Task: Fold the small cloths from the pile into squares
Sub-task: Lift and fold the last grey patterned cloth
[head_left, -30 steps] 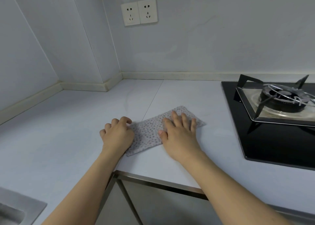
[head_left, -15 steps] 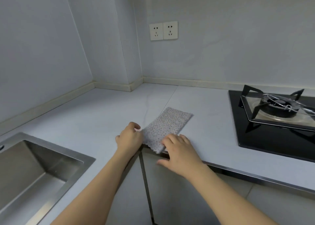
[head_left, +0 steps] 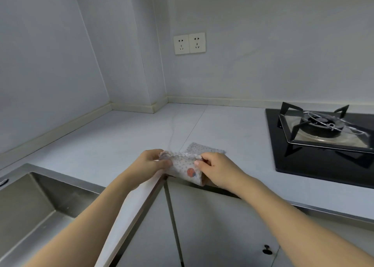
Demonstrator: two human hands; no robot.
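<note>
A small dotted grey cloth [head_left: 204,149] lay at the front edge of the pale stone surface [head_left: 121,141], its near end lifted between the left hand [head_left: 150,163] and the right hand [head_left: 219,168]. A steel sink [head_left: 30,202] sat to the left, a black gas hob [head_left: 323,143] to the right, and white cabinet doors [head_left: 212,226] below. Twin white wall sockets [head_left: 189,43] hung behind.

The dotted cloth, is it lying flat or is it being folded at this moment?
Being folded: both hands, left hand and right hand, pinch the dotted cloth and lift its near edge; its far end lies on the counter.
</note>
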